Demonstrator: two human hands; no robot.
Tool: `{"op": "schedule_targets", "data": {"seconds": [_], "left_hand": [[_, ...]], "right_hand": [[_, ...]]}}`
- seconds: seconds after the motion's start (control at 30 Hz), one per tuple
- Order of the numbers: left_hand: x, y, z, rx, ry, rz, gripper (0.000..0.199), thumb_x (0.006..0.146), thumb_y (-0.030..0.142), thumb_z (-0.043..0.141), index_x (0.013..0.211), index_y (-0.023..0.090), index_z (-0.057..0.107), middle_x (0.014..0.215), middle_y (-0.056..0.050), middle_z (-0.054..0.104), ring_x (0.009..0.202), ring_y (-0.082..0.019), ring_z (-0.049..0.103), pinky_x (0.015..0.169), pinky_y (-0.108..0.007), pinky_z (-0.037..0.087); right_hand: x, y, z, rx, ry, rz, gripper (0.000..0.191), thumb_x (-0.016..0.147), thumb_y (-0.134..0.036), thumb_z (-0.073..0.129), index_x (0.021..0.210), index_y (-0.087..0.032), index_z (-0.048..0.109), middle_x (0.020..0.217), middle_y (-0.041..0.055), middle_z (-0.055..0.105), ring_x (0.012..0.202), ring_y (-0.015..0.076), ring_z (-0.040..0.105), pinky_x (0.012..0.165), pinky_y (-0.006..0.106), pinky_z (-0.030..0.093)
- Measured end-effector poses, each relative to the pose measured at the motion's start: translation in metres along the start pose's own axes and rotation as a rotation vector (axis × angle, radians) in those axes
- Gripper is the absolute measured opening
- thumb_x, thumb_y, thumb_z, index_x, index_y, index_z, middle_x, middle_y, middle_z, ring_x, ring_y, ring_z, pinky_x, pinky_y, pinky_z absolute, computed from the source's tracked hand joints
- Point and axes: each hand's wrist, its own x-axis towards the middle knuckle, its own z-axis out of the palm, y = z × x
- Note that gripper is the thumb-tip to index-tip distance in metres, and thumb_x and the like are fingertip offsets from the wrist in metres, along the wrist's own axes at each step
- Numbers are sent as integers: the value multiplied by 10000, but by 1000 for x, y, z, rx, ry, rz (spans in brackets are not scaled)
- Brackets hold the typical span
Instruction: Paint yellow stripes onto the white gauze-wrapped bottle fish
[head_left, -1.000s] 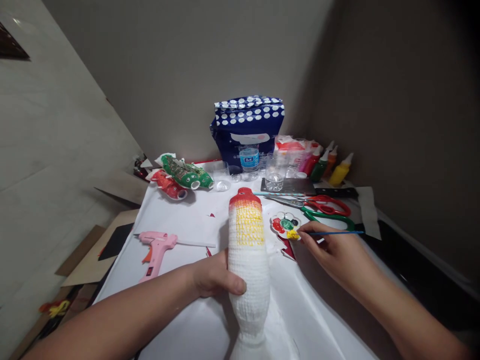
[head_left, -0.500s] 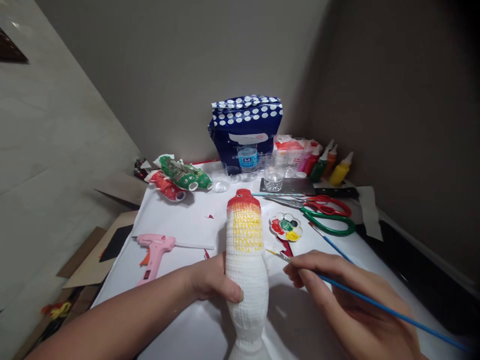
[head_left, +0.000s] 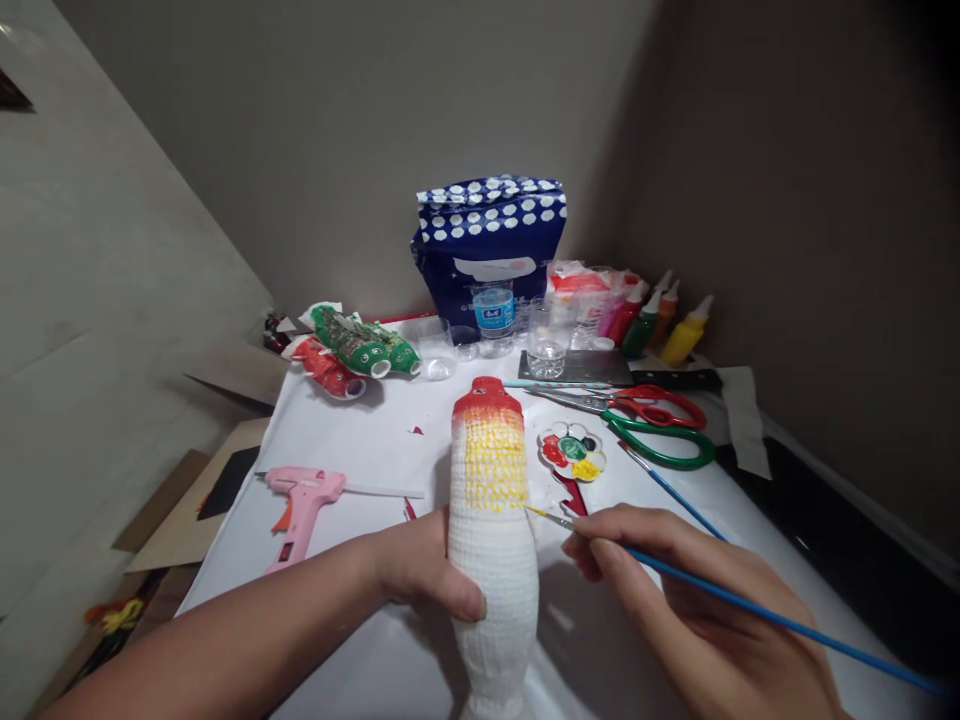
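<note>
Since brush (head_left: 720, 592) left palette (head_left: 598, 460), tip (head_left: 535, 512) at bottle (head_left: 495, 565)

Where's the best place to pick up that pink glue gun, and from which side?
Probably by the handle, from above and the near side: the pink glue gun lies flat, its handle slanting toward the camera, its nozzle pointing left.

"What surrounds the white-covered tabletop (head_left: 360, 430)?"
"I see a grey wall (head_left: 360, 130) behind it, a pale seamed wall (head_left: 97, 260) leftward."
"And the light?"
"Dim; I find the right wall (head_left: 810, 220) darkest."
</note>
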Motion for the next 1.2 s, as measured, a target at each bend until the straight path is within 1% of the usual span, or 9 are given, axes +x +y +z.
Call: {"op": "schedule_targets", "data": {"seconds": [0.1,0.23,0.4,0.53,0.7,0.77,0.87,0.97,1.2], "left_hand": [[1,-1,-1,41,-2,26,630,644,515,887,1107,141,683,960,-84,651,872,-224,604,830,-346,508],[2,-3,0,67,5,74,609,648,544,871,1058,133,686,934,-77,632,859,-217,589,806,-334,518],[3,3,3,42,-12,52,602,656,510,870,1092,142,678,942,-74,638,841,-210,592,814,-338,511],[3,3,4,44,-18,88,586,660,506,864,1082,143,681,935,-74,642,849,-217,594,825,-344,509],[3,1,4,46,23,69,545,637,512,869,1012,157,696,894,-59,646,793,-206,591,767,-312,505],[4,1,5,55,19,82,523,643,512,863,991,159,696,890,-57,644,799,-208,590,771,-315,503],[4,4,6,72,8,112,541,662,520,852,1030,155,699,918,-65,650,837,-220,597,810,-337,506],[4,5,5,71,-4,107,587,676,506,854,1115,152,694,970,-73,651,875,-223,601,843,-340,504],[3,6,4,75,-28,99,625,694,494,853,1190,153,684,1006,-84,651,926,-243,603,879,-361,507]], "right_hand": [[-1,0,0,-3,0,-2,91,913,-281,638,905,-290,728,810,-25,783,669,162,756,622,210,618],[0,-1,1,9,-20,6,91,921,-278,630,906,-300,717,807,-38,774,668,146,748,610,186,604],[2,-3,1,31,-20,-5,96,921,-252,627,926,-311,703,793,-59,768,656,128,741,625,168,595],[1,-2,1,25,-32,-16,97,923,-247,625,933,-313,695,806,-57,768,668,129,743,627,168,593],[0,0,3,12,-32,-23,86,923,-263,631,938,-309,702,823,-48,771,675,138,746,622,178,598],[-1,0,3,4,-23,-25,83,918,-264,637,935,-308,706,831,-49,775,677,136,748,604,171,594],[-3,0,2,-1,-11,-25,79,914,-269,640,908,-306,710,794,-56,771,655,130,743,614,169,598],[-2,-2,1,-4,3,-23,87,911,-271,637,883,-294,716,770,-53,772,637,129,742,612,167,600],[0,-1,3,23,14,-42,90,894,-240,651,907,-294,721,780,-59,776,643,114,744,615,140,590]]}}
